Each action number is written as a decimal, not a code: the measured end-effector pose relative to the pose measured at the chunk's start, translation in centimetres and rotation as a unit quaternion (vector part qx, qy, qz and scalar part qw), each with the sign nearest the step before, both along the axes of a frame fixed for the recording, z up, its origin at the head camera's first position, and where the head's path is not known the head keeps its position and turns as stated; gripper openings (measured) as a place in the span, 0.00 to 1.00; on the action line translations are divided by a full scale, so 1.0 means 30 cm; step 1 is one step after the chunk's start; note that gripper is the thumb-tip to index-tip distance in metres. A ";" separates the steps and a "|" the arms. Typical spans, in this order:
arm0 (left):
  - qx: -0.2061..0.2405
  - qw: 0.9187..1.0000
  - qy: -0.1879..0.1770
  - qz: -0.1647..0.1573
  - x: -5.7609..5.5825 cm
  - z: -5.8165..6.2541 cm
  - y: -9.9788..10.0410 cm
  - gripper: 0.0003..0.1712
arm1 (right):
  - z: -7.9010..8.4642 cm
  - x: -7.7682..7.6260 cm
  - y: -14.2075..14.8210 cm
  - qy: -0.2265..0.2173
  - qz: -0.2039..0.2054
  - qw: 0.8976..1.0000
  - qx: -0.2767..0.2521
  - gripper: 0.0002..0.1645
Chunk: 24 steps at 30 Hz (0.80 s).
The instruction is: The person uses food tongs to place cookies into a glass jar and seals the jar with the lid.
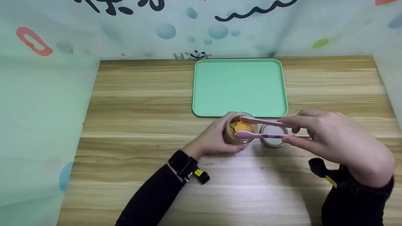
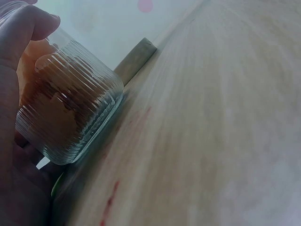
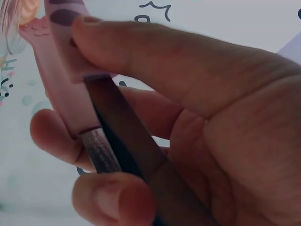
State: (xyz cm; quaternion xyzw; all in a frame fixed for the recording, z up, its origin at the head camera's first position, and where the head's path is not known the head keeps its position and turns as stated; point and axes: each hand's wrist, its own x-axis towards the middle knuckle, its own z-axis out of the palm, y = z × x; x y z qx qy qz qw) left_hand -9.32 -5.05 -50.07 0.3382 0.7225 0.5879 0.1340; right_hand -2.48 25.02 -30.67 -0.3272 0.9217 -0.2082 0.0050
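My left hand (image 1: 215,136) grips a ribbed glass jar (image 2: 80,108) from its left side, thumb near the bottom of the view and fingers behind. Inside the jar's mouth sits a ridged, orange-yellow swirled piece (image 1: 242,126); more orange-brown contents show through the glass. In my right hand (image 1: 332,138) is a pair of tongs (image 1: 265,135) with pink ends and metal arms, pinched between thumb and fingers. The two pink tips are spread apart, reaching into the jar's mouth at either side of the swirled piece. Whether they touch it I cannot tell.
Right of the jar, under the tongs, lies a round lid-like disc (image 1: 273,142) with a pale middle. A green rectangular tray (image 1: 239,86) lies behind the hands on the wooden table (image 1: 137,105). A printed cloth (image 1: 131,35) stands along the back and sides.
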 end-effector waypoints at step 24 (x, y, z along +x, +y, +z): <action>0.008 1.000 0.001 -0.004 -0.006 -0.007 0.000 0.55 | 0.000 0.021 0.006 0.009 -0.010 1.000 -0.021 0.30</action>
